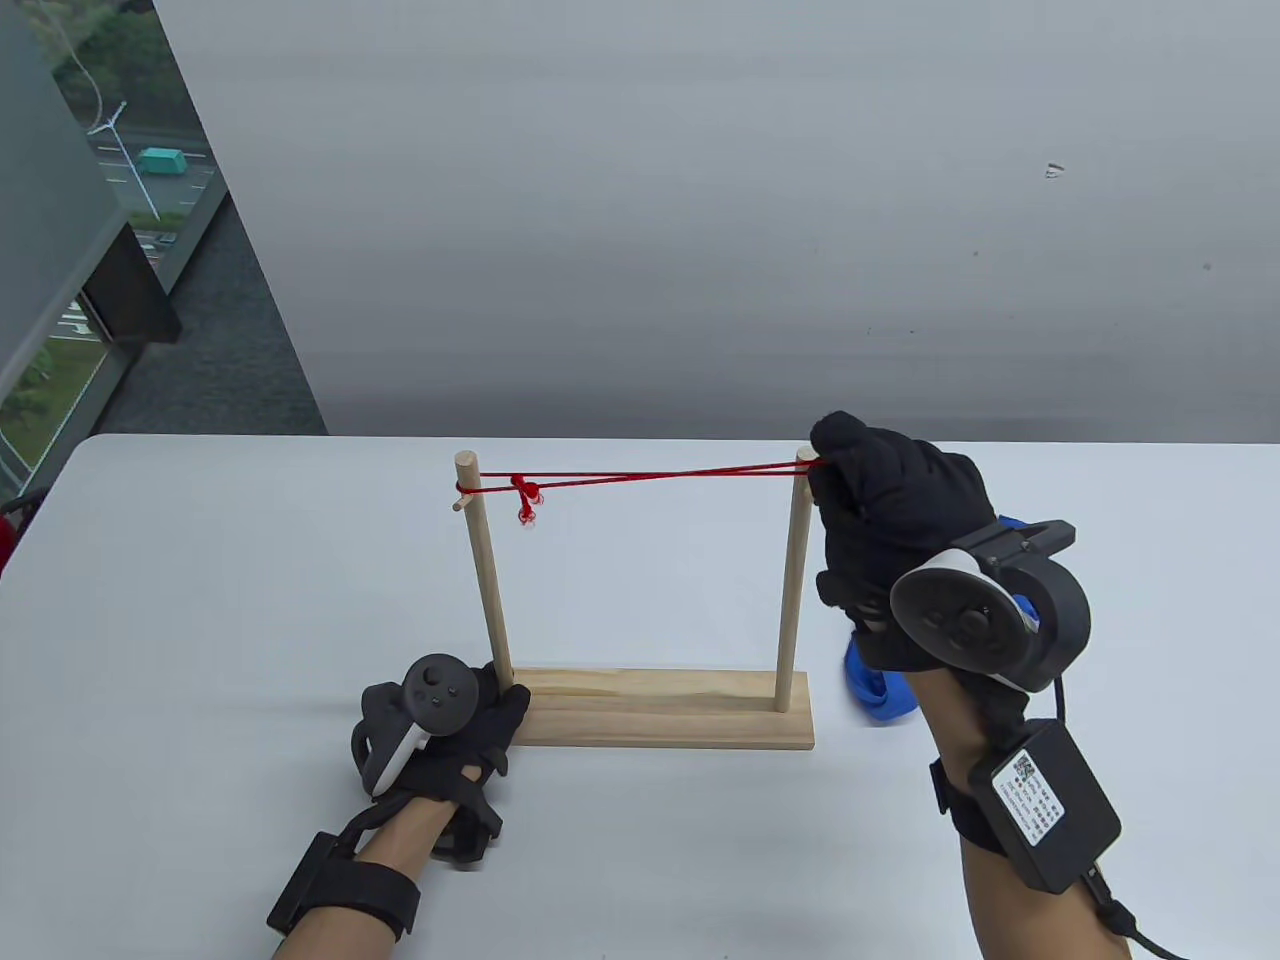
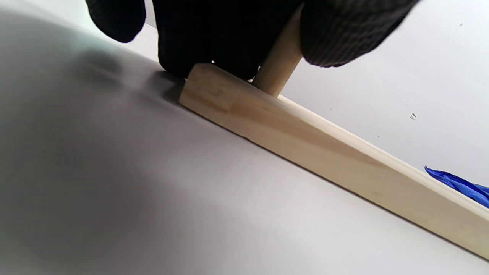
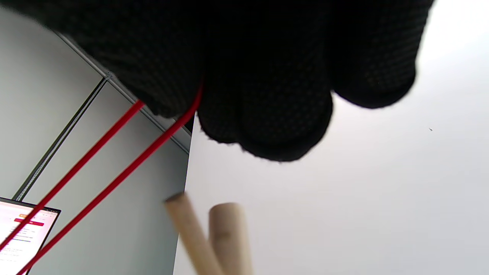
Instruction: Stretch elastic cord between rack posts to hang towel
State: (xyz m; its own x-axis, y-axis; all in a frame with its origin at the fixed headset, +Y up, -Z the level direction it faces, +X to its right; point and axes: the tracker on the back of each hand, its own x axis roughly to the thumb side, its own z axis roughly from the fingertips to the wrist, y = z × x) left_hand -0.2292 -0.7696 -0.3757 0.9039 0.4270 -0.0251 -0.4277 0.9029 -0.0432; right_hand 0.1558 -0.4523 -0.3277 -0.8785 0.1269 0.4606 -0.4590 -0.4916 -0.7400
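A wooden rack stands on the white table: a flat base (image 1: 660, 708) with a left post (image 1: 487, 570) and a right post (image 1: 795, 580). A red elastic cord (image 1: 660, 478) is looped on the left post's peg, knotted near it, and runs as two strands to the right post's top. My right hand (image 1: 880, 520) pinches the cord's right end just beside that post top; the strands show in the right wrist view (image 3: 114, 179). My left hand (image 1: 455, 725) presses on the base's left end at the left post's foot (image 2: 280, 61). A blue towel (image 1: 880, 690) lies behind my right hand.
The grey wall rises behind the table's far edge. A window and a dark floor lie beyond the table's left end. The towel's corner shows in the left wrist view (image 2: 458, 185). A lit screen (image 3: 23, 236) shows at the lower left of the right wrist view.
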